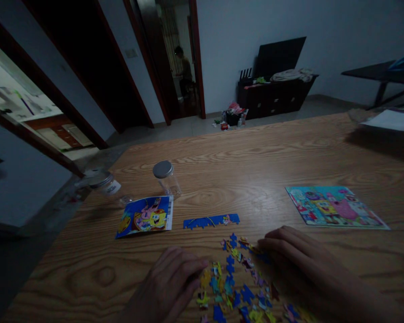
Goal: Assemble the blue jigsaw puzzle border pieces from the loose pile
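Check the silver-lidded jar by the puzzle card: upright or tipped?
Upright: the clear jar stands on its base on the wooden table, silver lid level on top.

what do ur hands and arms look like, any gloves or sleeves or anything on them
Both are bare: neither the left hand nor the right hand wears gloves, and the right forearm shows no sleeve. No rings, watch or bracelet can be made out in the dim light.

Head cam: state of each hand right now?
Left hand: loosely curled at the jigsaw pieces, nothing visibly held.
Right hand: resting on the jigsaw pieces, cannot tell if holding any.
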Available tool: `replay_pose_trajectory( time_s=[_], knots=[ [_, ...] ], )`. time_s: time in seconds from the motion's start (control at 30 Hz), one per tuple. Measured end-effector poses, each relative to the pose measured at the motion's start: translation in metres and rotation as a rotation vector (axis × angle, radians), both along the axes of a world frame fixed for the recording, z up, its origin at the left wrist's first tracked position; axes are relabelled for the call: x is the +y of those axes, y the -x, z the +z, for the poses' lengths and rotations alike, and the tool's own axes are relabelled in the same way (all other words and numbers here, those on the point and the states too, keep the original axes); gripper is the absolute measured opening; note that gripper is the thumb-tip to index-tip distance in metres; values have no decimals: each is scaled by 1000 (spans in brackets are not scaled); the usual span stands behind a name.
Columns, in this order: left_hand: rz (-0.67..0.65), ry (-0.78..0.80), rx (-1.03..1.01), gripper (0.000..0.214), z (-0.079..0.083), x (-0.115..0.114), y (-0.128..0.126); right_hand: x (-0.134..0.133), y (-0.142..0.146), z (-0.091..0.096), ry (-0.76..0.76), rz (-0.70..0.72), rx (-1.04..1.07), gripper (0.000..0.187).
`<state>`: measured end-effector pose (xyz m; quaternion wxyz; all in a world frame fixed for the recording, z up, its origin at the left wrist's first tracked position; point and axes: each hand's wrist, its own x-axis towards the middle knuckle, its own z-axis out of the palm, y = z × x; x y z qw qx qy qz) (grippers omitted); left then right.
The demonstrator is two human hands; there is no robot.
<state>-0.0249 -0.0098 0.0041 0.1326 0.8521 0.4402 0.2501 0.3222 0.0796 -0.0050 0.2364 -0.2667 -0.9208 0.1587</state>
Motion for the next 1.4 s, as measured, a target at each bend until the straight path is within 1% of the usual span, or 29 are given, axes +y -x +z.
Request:
replay_pose_trajectory(
  time_s=[0.1, 0.17, 0.3, 0.47, 0.73, 0.9, 1.03, 1.17, 1.23, 1.4],
  knots=[
    [-11, -10, -8, 22, 3, 1, -1, 0, 0, -1, -26, -14, 5, 32],
    [-12, -5, -4, 21, 4, 1, -2, 1, 2, -1, -46, -50, 17, 32],
    [-10, -4, -15, 20, 2, 1, -2, 1, 3, -1, -21, -94, 31, 27],
    [-17, -2, -41, 22, 0, 1, -1, 1, 4, 0, -14, -91, 38, 28],
    [-11, -14, -34, 21, 6, 1, -3, 3, 4, 0, -30, -91, 50, 28],
    [-4, -29, -28, 22, 3, 1, -2, 4, 3, -7, -83, -137, 38, 29],
    [-10, -31, -33, 22, 2, 2, -2, 6, 2, -14, -96, -171, 43, 30],
    [-10, -52, -35, 24, 3, 4, -2, 8, 1, -12, -28, -206, 58, 38],
    [-13, -70, -30, 25, 3, 4, -2, 6, 0, -9, 25, -192, 75, 43],
    [2, -58, -17, 25, 0, 2, 1, -2, -1, -2, 234, -119, 107, 58]
  ],
)
